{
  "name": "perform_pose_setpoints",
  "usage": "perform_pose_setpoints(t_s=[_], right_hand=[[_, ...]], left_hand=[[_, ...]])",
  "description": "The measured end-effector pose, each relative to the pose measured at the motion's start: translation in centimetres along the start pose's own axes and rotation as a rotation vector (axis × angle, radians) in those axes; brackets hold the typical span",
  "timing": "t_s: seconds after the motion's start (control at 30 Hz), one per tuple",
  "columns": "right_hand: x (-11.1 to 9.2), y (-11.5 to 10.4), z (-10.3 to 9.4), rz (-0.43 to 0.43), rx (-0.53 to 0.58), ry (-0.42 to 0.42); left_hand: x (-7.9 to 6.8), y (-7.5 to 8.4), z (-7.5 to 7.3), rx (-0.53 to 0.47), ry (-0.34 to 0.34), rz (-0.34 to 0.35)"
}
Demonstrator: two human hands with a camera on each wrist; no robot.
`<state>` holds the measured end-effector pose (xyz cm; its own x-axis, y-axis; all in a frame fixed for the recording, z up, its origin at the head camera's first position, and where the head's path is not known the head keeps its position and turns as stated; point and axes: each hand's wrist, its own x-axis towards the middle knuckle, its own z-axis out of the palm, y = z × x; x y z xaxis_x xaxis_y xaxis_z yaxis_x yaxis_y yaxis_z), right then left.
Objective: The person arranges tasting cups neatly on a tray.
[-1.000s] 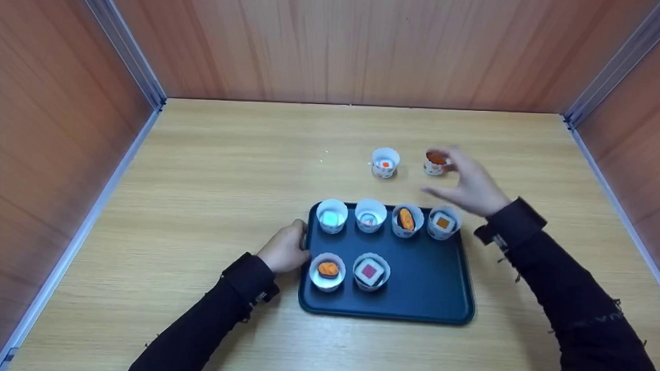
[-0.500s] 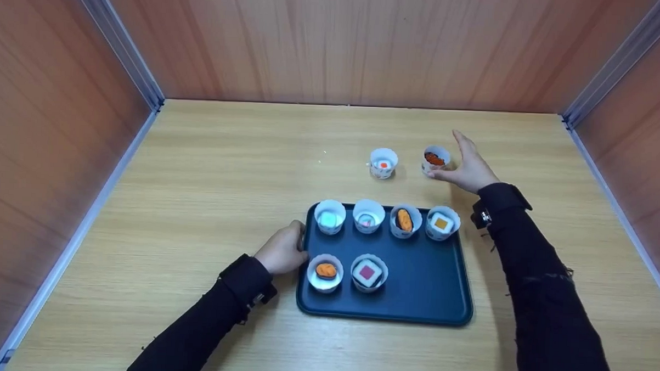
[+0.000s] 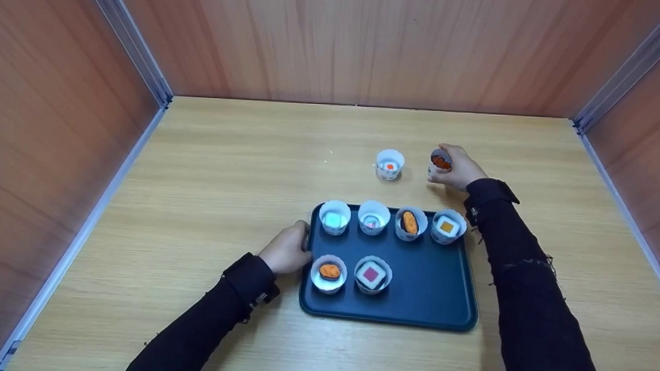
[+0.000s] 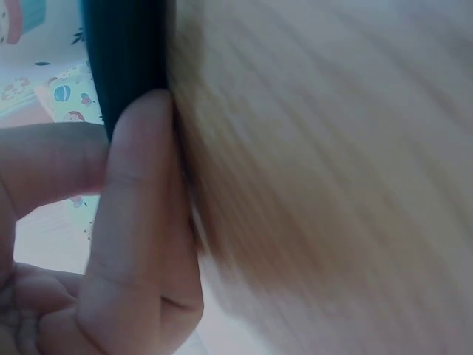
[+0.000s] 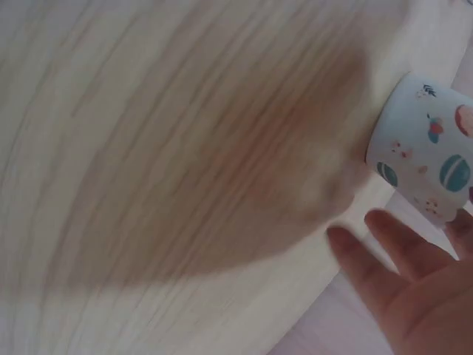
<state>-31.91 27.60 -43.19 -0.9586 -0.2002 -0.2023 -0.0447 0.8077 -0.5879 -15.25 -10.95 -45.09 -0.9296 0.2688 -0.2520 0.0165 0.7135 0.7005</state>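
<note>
My left hand (image 3: 286,249) grips the left edge of a dark blue-green tray (image 3: 425,290); in the left wrist view, thumb and finger pinch its rim (image 4: 129,59). Beyond the tray, at the back right, my right hand (image 3: 462,171) holds a patterned paper cup (image 3: 439,168) with reddish-orange contents, index finger on the far side and thumb on the near side. The right wrist view shows the side of this cup (image 5: 421,144), printed with small coloured motifs, and fingers (image 5: 403,248) spread below it. Whether it is off the table cannot be told.
Another paper cup (image 3: 389,168) with a small orange-red spot inside stands left of the held one. Several cups line the tray's back edge, including one with a yellow-topped white piece (image 3: 447,227). Two more (image 3: 328,287) (image 3: 372,288) stand front left. Wooden walls (image 3: 356,49) enclose the table.
My right hand has come from above the cup to its right side, and its thumb and index finger have closed on it. The left hand has stayed on the tray.
</note>
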Motion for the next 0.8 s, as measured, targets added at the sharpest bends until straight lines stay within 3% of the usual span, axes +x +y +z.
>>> perform_pose_setpoints(t_s=[0.17,0.4,0.63,0.8], right_hand=[[0.0,0.1,-0.1,-0.024,-0.029,0.037],[-0.3,0.6,0.0,-0.024,0.033,0.033],[-1.3,0.6,-0.6,-0.017,0.031,0.054],[-2.5,0.2,-1.4,-0.057,0.021,0.084]], left_hand=[[0.0,-0.1,0.0,0.004,0.003,0.005],[0.0,-0.2,0.1,0.012,-0.003,-0.006],[0.2,-0.1,0.1,-0.003,-0.012,-0.023],[0.3,-0.1,0.1,-0.005,-0.016,-0.030]])
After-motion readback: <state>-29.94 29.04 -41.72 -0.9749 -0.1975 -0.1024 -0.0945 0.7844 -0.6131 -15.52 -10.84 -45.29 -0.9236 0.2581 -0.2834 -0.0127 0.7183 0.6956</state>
